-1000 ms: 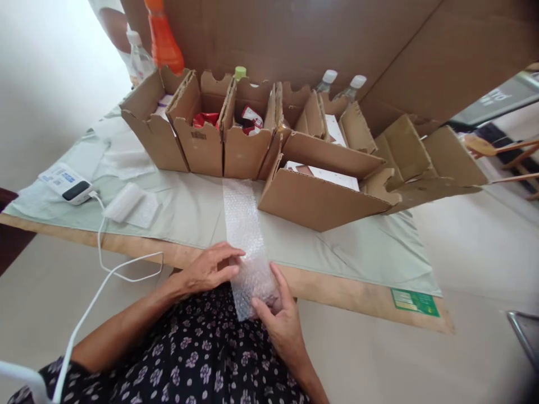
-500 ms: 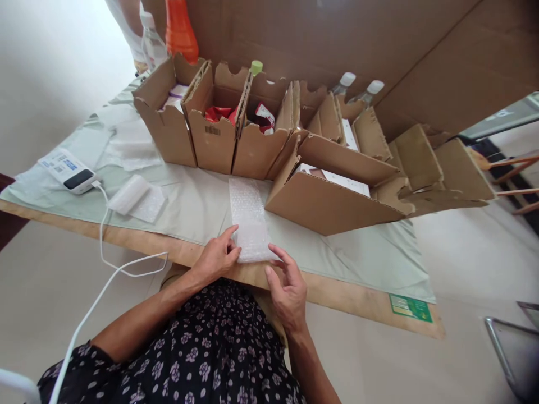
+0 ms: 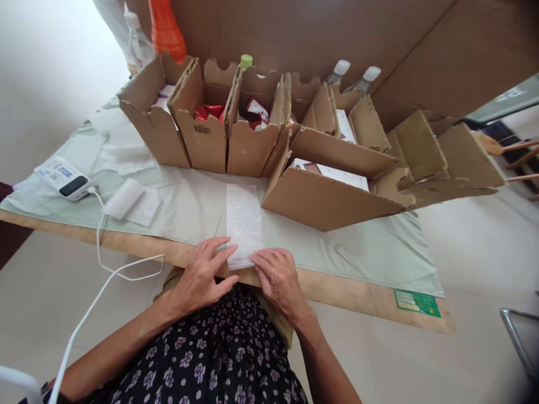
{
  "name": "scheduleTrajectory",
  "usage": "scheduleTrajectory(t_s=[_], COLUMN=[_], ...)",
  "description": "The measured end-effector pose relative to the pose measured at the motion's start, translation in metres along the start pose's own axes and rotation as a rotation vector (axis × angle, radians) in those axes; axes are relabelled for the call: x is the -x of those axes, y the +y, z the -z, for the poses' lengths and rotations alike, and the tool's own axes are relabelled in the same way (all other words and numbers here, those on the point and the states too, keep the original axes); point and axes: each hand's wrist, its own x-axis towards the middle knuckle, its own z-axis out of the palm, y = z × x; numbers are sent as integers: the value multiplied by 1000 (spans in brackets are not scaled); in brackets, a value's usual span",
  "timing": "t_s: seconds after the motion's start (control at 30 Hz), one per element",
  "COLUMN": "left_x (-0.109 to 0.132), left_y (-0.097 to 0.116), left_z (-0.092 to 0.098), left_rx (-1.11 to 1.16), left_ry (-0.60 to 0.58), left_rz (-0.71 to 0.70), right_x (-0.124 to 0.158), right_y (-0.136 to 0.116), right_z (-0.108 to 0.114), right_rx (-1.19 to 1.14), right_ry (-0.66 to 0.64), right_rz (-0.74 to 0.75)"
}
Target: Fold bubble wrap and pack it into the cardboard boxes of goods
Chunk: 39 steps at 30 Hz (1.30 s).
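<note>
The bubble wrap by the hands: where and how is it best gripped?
Probably by the near end of the bubble wrap, pinched at both long edges, coming from the near side of the table. It lies mostly flat, its near end looks layered, and cardboard boxes stand close to the far end.

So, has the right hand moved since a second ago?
Yes: forward, away from the body. Against the table edge, the right hand now sits farther in, at the near end of the wrap.

Single head-worn view looks forward and down over lap [image 3: 210, 353], left hand [image 3: 202, 276], right hand [image 3: 279, 278] and table [image 3: 357, 294], all near.
</note>
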Motion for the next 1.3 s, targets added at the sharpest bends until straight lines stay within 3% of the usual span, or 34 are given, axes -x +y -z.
scheduleTrajectory(t_s=[0.13,0.23,0.33,0.43,0.53,0.73,0.9,1.07,1.23,1.3], left_x=[3,-3,-10,-13,-11,-4,-22,-30,-13,-13], left_y=[-5,-12,-15,-15,-12,-11,-25,-31,-22,-23], left_z=[-7,-14,-19,-21,-18,-7,-17,-20,-12,-12], left_rx=[86,75,9,-88,-154,-85,-91,-175,-113,-82], left_ry=[-61,-18,19,31,51,42,84,146,107,96], left_rz=[33,163,199,145,119,-79,17,21,-131,-110], right_x=[-2,-3,3,8,5,-7,-8,-14,-18,-17], right_y=[-5,-4,-3,-1,2,9,8,13,17,16], right_z=[-5,-9,-8,-8,-12,-10,-10,-18,-14,-10], right_rx=[-155,-104,30,99,102,-73,45,154,-29,-65], right_ry=[-11,154,302,210,120,120,235,178,119,134], right_rz=[-92,-171,-94,25,50,-22,-22,64,35,0])
